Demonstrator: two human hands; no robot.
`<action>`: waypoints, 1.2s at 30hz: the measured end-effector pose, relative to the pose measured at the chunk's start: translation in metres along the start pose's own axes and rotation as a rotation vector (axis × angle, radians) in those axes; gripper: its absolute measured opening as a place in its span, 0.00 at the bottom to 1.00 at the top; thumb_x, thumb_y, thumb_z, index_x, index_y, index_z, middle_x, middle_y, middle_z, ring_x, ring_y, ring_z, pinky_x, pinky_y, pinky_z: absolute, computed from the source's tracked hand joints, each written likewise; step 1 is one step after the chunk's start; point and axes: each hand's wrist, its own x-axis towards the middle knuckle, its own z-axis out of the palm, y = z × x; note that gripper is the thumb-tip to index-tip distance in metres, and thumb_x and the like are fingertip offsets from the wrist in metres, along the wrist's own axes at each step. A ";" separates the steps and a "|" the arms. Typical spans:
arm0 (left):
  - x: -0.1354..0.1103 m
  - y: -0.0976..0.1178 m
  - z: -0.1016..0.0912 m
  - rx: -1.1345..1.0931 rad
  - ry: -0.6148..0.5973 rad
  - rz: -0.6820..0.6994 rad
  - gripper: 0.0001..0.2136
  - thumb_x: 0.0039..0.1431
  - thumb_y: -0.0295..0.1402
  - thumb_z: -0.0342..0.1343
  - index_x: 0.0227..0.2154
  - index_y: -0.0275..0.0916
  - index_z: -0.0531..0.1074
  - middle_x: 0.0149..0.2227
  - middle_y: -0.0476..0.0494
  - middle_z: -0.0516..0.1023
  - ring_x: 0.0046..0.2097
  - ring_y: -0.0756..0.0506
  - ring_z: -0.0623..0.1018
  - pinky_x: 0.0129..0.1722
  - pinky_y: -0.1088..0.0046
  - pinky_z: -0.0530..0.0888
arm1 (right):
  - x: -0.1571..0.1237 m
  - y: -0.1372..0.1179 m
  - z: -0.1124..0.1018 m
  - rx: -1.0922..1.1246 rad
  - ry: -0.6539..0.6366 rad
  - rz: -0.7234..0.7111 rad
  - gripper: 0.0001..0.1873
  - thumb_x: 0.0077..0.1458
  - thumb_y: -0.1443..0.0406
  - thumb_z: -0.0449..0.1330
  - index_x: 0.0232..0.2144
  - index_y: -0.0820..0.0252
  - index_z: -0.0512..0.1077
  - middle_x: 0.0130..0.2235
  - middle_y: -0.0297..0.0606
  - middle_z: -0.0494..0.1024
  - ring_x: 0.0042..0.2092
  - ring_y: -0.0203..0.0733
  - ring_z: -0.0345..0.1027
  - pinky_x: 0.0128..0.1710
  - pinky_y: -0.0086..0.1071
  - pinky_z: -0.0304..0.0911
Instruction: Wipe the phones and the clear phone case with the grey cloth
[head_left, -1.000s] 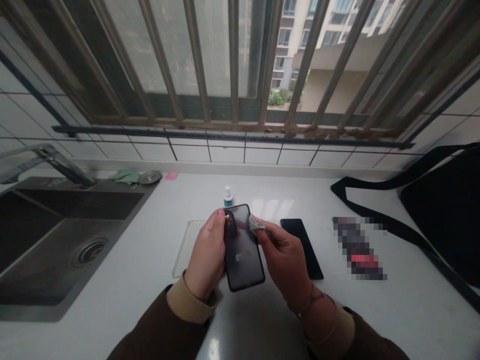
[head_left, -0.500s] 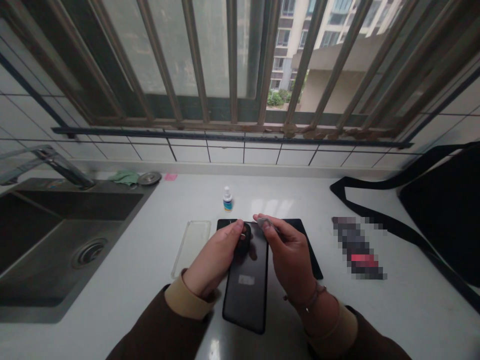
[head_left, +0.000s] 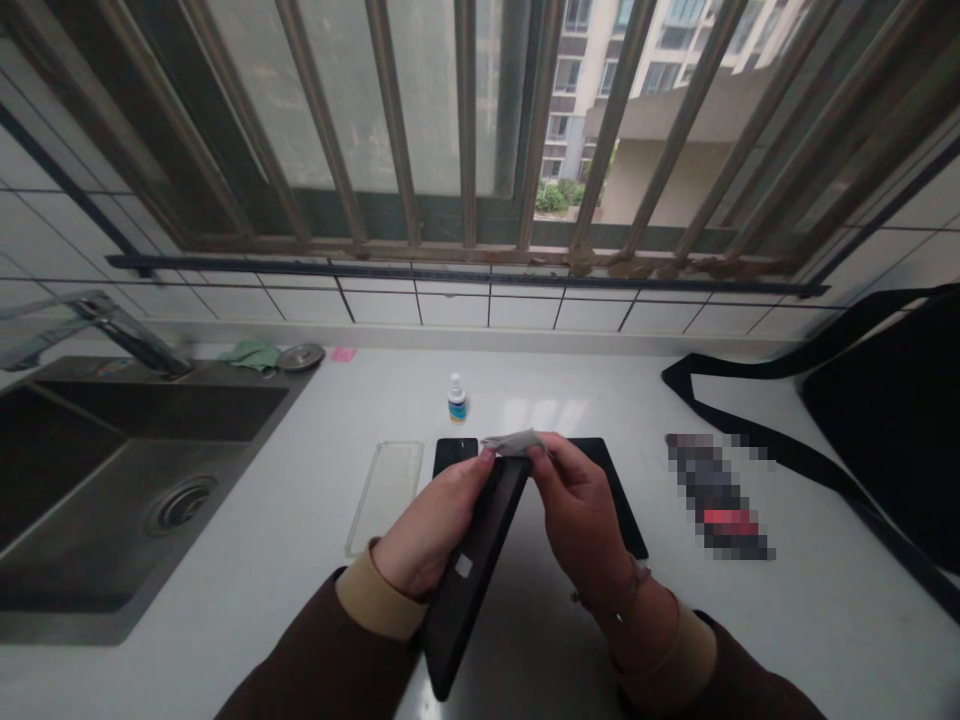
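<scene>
My left hand point(head_left: 431, 525) grips a black phone point(head_left: 472, 575), held on edge with its back tilted toward me and its top end up by my fingertips. My right hand point(head_left: 581, 515) pinches a small grey wipe point(head_left: 514, 442) against that top end. Flat on the white counter point(head_left: 300, 600) behind my hands lie two dark flat items, one point(head_left: 454, 452) showing left of the wipe and one point(head_left: 611, 480) beside my right hand. A clear phone case point(head_left: 382, 495) rests left of my left hand. A small white dropper bottle point(head_left: 456, 396) stands further back.
A steel sink point(head_left: 112, 480) with a tap point(head_left: 112, 325) fills the left. A green cloth point(head_left: 251, 352) and a metal strainer point(head_left: 300, 354) sit by its back corner. A black strap bag point(head_left: 885, 420) lies on the right, with a blurred-out item point(head_left: 716, 495) beside it. A barred window point(head_left: 465, 130) stands behind.
The phone has turned from lying back-up and nearly flat to standing on edge, tilted left. The wipe has moved up onto its top end. A dark item behind it has come into sight.
</scene>
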 end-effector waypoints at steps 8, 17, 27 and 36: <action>-0.001 0.000 0.004 -0.190 -0.083 -0.146 0.19 0.68 0.52 0.59 0.32 0.42 0.65 0.21 0.58 0.62 0.18 0.55 0.56 0.17 0.81 0.53 | -0.002 0.001 0.003 -0.078 -0.087 -0.146 0.09 0.72 0.63 0.60 0.47 0.50 0.82 0.46 0.37 0.86 0.46 0.44 0.80 0.49 0.40 0.75; 0.001 -0.003 -0.001 -0.212 -0.250 -0.207 0.36 0.65 0.70 0.46 0.40 0.36 0.76 0.33 0.42 0.77 0.27 0.49 0.76 0.24 0.74 0.72 | 0.000 0.002 0.000 -0.369 0.017 -0.143 0.11 0.74 0.62 0.57 0.45 0.53 0.80 0.43 0.40 0.85 0.46 0.46 0.79 0.48 0.41 0.74; -0.011 -0.003 0.006 0.016 -0.210 -0.112 0.26 0.69 0.60 0.56 0.50 0.39 0.73 0.39 0.38 0.82 0.34 0.44 0.83 0.32 0.68 0.78 | 0.004 0.007 -0.006 -0.497 0.059 -0.252 0.15 0.74 0.66 0.53 0.52 0.53 0.80 0.52 0.42 0.85 0.55 0.48 0.79 0.59 0.47 0.72; -0.010 -0.003 0.009 -0.053 -0.235 -0.048 0.25 0.69 0.57 0.57 0.51 0.38 0.73 0.43 0.33 0.84 0.36 0.41 0.85 0.35 0.65 0.80 | 0.003 0.003 -0.008 -0.476 0.095 -0.202 0.16 0.74 0.63 0.53 0.51 0.52 0.81 0.52 0.41 0.86 0.56 0.49 0.80 0.59 0.47 0.73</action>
